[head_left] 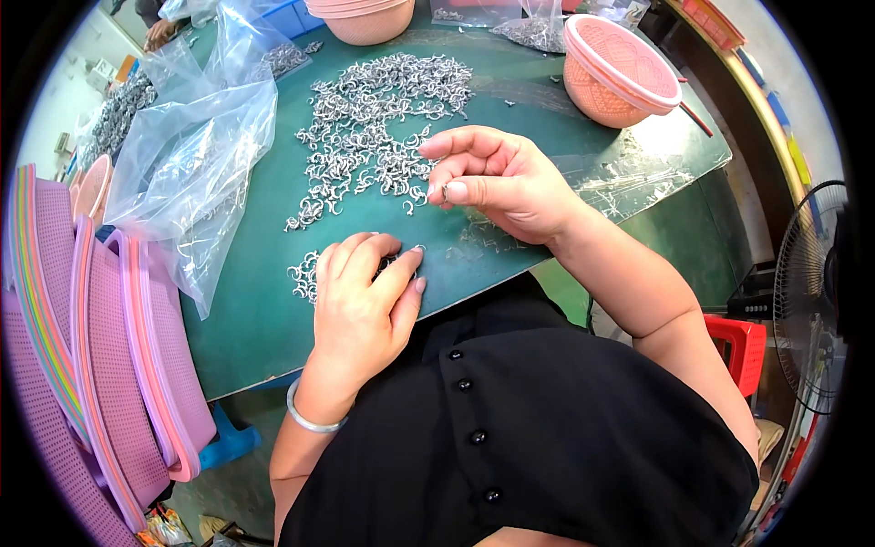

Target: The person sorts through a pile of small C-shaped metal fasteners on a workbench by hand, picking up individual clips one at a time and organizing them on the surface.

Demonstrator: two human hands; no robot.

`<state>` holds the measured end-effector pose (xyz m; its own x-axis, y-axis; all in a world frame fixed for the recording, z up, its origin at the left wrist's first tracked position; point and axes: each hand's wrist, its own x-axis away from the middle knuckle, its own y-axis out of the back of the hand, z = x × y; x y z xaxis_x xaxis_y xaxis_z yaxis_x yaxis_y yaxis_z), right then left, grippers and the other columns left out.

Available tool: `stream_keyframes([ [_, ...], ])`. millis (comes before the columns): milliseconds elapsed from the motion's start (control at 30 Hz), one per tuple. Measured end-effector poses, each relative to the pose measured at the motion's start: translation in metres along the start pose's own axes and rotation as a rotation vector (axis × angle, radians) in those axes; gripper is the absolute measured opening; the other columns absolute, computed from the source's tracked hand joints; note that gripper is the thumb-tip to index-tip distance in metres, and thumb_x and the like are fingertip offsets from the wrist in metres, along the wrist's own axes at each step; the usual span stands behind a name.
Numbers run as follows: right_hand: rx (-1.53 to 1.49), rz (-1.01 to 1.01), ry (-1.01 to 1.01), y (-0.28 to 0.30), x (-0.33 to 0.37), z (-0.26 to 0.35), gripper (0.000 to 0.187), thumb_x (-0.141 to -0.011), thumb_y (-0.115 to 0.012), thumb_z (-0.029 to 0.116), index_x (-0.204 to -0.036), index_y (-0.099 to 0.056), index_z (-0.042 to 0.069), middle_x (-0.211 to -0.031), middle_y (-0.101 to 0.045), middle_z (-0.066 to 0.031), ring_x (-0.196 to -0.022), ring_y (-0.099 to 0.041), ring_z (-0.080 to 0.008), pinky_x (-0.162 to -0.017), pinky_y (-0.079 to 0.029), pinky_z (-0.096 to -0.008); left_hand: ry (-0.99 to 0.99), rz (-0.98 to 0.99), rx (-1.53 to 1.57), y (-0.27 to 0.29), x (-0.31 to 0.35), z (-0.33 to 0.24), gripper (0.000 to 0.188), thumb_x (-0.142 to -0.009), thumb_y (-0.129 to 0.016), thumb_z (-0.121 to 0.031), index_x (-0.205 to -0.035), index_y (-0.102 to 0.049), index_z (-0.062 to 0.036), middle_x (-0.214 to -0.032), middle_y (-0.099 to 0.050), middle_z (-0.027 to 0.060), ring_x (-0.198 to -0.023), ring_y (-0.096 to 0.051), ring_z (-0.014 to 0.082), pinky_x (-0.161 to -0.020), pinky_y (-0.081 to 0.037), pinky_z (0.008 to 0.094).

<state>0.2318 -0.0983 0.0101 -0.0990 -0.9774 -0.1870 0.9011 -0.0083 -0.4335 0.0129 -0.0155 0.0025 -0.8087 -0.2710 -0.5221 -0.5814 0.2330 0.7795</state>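
Observation:
A wide heap of small silver curved metal pieces (387,100) lies spread on the green table (255,337). At its near right edge, my right hand (515,187) pinches one small metal piece (445,192) between thumb and index finger, its other fingers loosely bent. My left hand (360,292) rests palm down closer to me, fingers curled over a smaller cluster of the same pieces (304,276). A bit of metal shows by its index fingertip, and more glints under the fingers. How many pieces lie under that palm is hidden.
Clear plastic bags (196,173) lie at the left of the table. A pink basket (615,73) stands at the far right, near a red stick (696,120). Another pink basket (365,20) is at the back. Stacked purple baskets (114,346) line the left; a fan (811,292) stands right.

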Motion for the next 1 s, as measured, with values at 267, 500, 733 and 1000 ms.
stream_keyframes([
  [267,-0.093,-0.045,-0.039,0.003,-0.001,-0.001,0.041,-0.089,-0.071,0.000,-0.126,-0.055,-0.006,-0.096,-0.070,-0.0090,-0.095,-0.068,-0.0158,-0.085,-0.053,-0.0285,-0.002,0.000,0.008,0.000,-0.001,0.000,0.024,-0.075,-0.071,-0.006,-0.099,-0.070,-0.0024,-0.099,-0.062,0.0111,-0.098,-0.060,0.0305,-0.086,-0.043,0.0415],
  [500,0.049,-0.120,-0.030,-0.002,-0.002,0.001,0.042,-0.086,-0.073,0.000,-0.124,-0.057,-0.006,-0.095,-0.070,-0.0070,-0.094,-0.067,-0.0132,-0.085,-0.053,-0.0266,-0.004,-0.008,0.007,0.000,-0.001,0.001,0.023,-0.075,-0.072,-0.006,-0.098,-0.070,-0.0023,-0.099,-0.062,0.0112,-0.098,-0.060,0.0305,-0.085,-0.043,0.0415],
  [733,0.390,-0.086,0.083,-0.010,0.001,-0.002,0.038,-0.088,-0.068,-0.002,-0.125,-0.059,-0.002,-0.094,-0.070,-0.0043,-0.091,-0.064,-0.0102,-0.087,-0.052,-0.0266,-0.004,0.003,0.003,0.001,-0.001,0.000,0.024,-0.075,-0.072,-0.006,-0.099,-0.070,-0.0026,-0.099,-0.062,0.0114,-0.098,-0.060,0.0307,-0.085,-0.043,0.0416],
  [1000,0.865,-0.039,0.383,-0.009,0.002,-0.011,0.039,-0.084,-0.069,-0.003,-0.121,-0.063,0.005,-0.093,-0.070,-0.0065,-0.087,-0.067,-0.0136,-0.080,-0.054,-0.0292,-0.008,0.001,0.007,-0.001,0.000,0.002,0.025,-0.076,-0.072,-0.007,-0.101,-0.070,-0.0030,-0.101,-0.062,0.0115,-0.099,-0.060,0.0311,-0.086,-0.043,0.0424],
])
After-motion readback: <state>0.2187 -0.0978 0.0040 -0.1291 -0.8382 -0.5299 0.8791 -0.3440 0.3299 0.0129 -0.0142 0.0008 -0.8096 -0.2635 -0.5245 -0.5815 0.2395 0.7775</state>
